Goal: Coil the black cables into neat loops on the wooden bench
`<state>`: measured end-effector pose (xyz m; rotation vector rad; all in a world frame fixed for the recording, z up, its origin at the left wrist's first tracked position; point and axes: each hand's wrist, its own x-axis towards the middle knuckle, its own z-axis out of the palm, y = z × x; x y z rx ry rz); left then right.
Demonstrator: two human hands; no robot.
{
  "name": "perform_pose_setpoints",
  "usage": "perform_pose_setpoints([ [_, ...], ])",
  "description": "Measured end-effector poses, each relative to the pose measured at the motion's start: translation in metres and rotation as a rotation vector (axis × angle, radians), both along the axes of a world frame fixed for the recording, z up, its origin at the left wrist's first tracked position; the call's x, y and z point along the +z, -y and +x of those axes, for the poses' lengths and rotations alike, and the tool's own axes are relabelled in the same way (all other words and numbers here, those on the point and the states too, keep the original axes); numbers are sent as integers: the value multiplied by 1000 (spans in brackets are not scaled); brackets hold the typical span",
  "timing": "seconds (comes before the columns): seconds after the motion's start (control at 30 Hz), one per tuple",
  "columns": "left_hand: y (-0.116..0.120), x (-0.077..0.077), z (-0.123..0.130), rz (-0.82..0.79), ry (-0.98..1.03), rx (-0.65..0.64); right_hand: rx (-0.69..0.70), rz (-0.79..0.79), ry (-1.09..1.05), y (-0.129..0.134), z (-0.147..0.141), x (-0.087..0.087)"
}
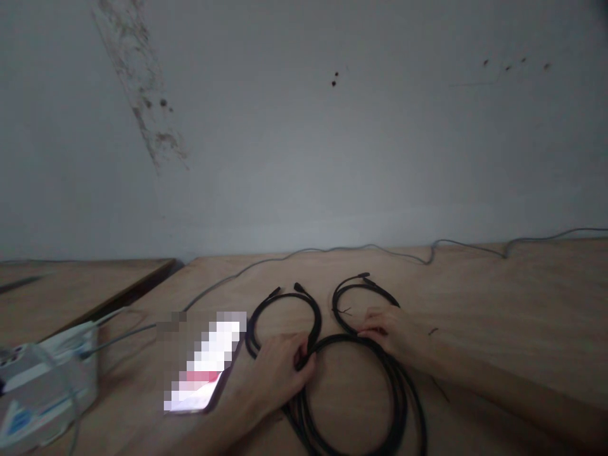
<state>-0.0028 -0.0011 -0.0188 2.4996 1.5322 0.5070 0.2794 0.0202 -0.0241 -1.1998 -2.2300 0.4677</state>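
A black cable lies on the wooden table in front of me, its bundled strands forming a large coil (398, 408) and two smaller loops behind it. The left loop (317, 311) has two connector ends lying at its top. More cable ends show at the top of the right loop (335, 299). My left hand (280, 364) is closed around the bundle where the left loop meets the large coil. At the lower part of the right loop, my right hand (392, 329) has its fingertips pinched on the cable; the exact grip is partly hidden.
A phone with a lit, blurred screen (213, 399) lies left of my left hand. Farther left sits a white power strip (83, 386) with a grey cord (213, 288) running along the wall. Short dark ties (441, 389) lie at right. The table (513, 304) meets a grey wall (304, 158).
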Motion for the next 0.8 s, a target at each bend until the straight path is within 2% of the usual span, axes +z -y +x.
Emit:
perform_pose_setpoints([
  [0.13, 1, 1, 1, -12, -35, 12, -41, 17, 40, 7, -2, 3],
  [0.27, 4, 8, 2, -24, -97, 18, -104, 86, 101, 11, -7, -9],
  [0.43, 2, 15, 0, -71, -104, -37, -33, 225, 200, 10, -18, -20],
  [0.67, 3, 10, 1, -185, 28, -160, -17, 311, 264, 10, -25, -24],
  [0.8, 5, 7, 3, -181, 26, -223, -32, 291, 240, 7, -28, -27],
])
